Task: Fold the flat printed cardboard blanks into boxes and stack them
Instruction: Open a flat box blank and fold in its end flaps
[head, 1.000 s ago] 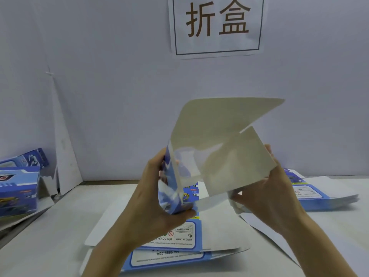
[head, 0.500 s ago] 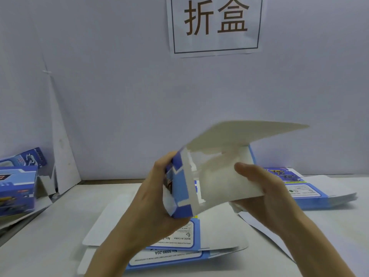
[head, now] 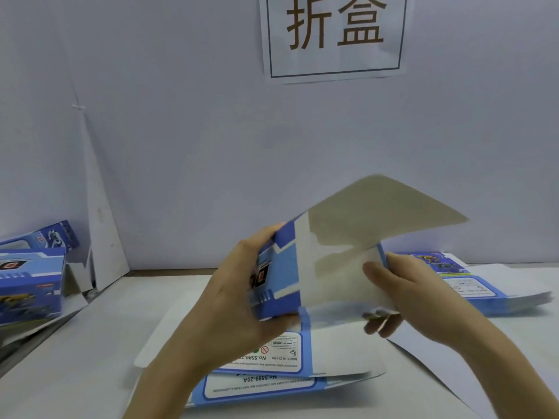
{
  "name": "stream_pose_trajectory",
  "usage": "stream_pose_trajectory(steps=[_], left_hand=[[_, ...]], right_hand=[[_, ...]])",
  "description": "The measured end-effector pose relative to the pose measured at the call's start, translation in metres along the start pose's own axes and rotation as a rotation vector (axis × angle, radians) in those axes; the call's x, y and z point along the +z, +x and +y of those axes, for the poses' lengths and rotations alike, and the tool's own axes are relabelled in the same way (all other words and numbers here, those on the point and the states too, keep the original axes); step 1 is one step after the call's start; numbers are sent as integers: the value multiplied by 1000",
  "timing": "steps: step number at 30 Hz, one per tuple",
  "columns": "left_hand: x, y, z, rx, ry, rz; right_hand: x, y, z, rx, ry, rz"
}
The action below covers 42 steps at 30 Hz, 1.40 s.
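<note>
Closest to me, a few flat blue-and-white printed cardboard blanks [head: 272,385] lay face up on the white table [head: 75,373], their long edges running left to right. Just above them, clear of the table, I had the half-folded blue-and-white printed cardboard box [head: 281,267] held between both hands. The left hand [head: 239,300] was wrapped round its blue printed wall, thumb underneath and fingers over the top edge. The right hand [head: 405,297] pinched the smaller white side flap [head: 341,282], thumb pressed on its inner face and fingers curled beneath. The box's open end faced right, toward that hand. The large grey-white lid flap [head: 384,213] stuck up and out to the right from the top edge, above the right thumb. I judged the right hand the nearer one to bring that flap down. Farther right lay a stack of flat printed blanks [head: 490,297]. At far left, finished blue boxes [head: 30,282] were piled. A white paper sign [head: 332,34] hung on the wall behind.
</note>
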<state>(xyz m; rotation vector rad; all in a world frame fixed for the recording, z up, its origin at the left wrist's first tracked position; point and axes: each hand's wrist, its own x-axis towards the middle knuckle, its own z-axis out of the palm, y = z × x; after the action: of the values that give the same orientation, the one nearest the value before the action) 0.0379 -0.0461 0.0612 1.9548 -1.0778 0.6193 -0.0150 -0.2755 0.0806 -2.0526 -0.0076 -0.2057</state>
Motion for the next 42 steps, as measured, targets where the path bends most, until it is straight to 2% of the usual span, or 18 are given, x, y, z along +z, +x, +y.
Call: stream_pose_trajectory(steps=[2,6,8,11,12,15,17,25,28,30,32,34,35,39,42], left_hand=[[5,0,-1,-83,-48,-13],[1,3,12,-373,-299,-127],[0,16,21,-465,-528,-82],[0,10,22,-413,-798,-165],[6,11,21,-499,-874,-123],[12,23,21,-626,-806,-122],[11,29,30,-573,-760,-138],[12,26,21,-678,-649,60],[2,6,22,-670,-592,-78],[-3,-3,22,-664,-379,-64],[3,-3,19,-639,-4,2],[8,2,22,-662,331,118],[10,3,23,-672,413,167],[13,6,25,-673,422,297],[14,6,20,-721,505,234]], right_hand=[[-1,0,-1,6,-105,75],[-3,0,-2,27,-159,190],[-1,0,-3,25,-171,205],[3,0,-6,18,-169,195],[4,-1,-6,14,-168,193],[5,-3,-8,10,-192,176],[6,-4,-9,8,-204,168],[11,-10,-17,-67,-300,164],[16,-10,-19,-135,-388,208],[19,-10,-19,-177,-474,264],[23,-10,-19,-210,-578,322],[29,-9,-19,-225,-623,341],[31,-8,-18,-228,-611,336],[33,-8,-11,-284,-570,268],[34,-4,-6,-319,-626,282]])
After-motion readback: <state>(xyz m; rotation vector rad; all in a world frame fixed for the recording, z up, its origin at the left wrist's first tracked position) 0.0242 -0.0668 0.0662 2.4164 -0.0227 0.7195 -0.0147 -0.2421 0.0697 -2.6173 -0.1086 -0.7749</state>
